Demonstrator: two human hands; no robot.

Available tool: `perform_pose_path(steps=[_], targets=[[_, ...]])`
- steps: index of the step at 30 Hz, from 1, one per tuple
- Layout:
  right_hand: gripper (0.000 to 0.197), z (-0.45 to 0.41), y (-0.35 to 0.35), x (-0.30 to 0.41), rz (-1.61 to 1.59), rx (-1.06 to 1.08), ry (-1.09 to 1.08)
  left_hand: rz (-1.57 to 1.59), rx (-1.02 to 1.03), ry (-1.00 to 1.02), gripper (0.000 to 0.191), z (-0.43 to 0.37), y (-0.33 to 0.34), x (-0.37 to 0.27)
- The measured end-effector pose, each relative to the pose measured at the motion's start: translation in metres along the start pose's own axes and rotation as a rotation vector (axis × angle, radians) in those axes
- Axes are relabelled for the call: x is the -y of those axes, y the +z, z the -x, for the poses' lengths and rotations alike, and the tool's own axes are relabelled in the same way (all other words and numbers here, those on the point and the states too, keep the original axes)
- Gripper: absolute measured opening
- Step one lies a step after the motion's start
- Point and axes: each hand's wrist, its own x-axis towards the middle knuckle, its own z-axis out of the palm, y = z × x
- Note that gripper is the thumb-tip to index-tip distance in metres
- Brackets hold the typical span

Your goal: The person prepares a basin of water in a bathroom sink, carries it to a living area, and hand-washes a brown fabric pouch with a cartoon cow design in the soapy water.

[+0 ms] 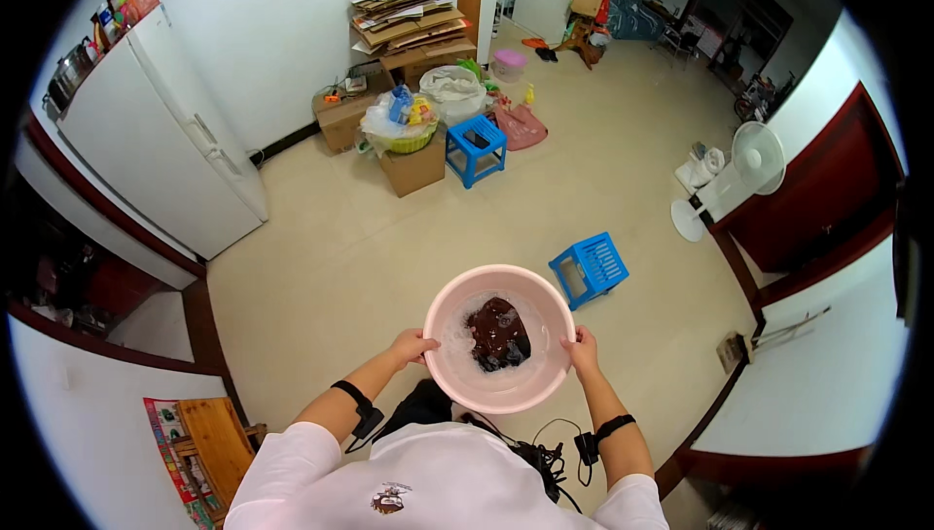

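Note:
A round pink plastic basin is held up in front of my body. My left hand grips its left rim, the thumb over the edge. On the opposite side, my right hand clasps the rim in the same way. Inside the basin is soapy water with white suds, mostly on the left. A dark brown and black piece of cloth lies bunched in that water. The undersides of both grips are hidden by the basin wall.
Just beyond the basin, a blue plastic stool lies on its side. Another blue stool, upright with a phone on it, stands near cardboard boxes. A white fridge is at left, a white fan at right. Black cables hang by my body.

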Motion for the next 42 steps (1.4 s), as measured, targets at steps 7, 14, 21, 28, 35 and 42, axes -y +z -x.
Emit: perform_pose_path(steps=[7, 14, 21, 28, 35, 42], targets=[[0.027, -0.172, -0.016, 0.003, 0.002, -0.016, -0.002, -0.157, 0.07, 0.053, 0.034, -0.129, -0.007, -0.117], [0.028, -0.285, -0.044, 0.067, -0.052, -0.162, 0.122, -0.174, 0.15, 0.047, 0.028, -0.243, 0.026, -0.274], [0.027, -0.363, -0.118, 0.088, -0.219, -0.252, 0.201, -0.363, 0.246, 0.035, 0.026, -0.357, 0.106, -0.412], [0.024, -0.407, -0.216, 0.045, -0.309, -0.447, 0.165, -0.54, 0.409, 0.038, 0.027, -0.476, 0.245, -0.511], [0.026, -0.405, -0.326, 0.022, -0.37, -0.789, 0.344, -0.847, 0.674, 0.068, 0.026, -0.573, 0.458, -0.595], [0.023, -0.367, -0.399, -0.022, -0.463, -1.085, 0.545, -1.1, 1.069, -0.013, 0.027, -0.609, 0.704, -0.604]])
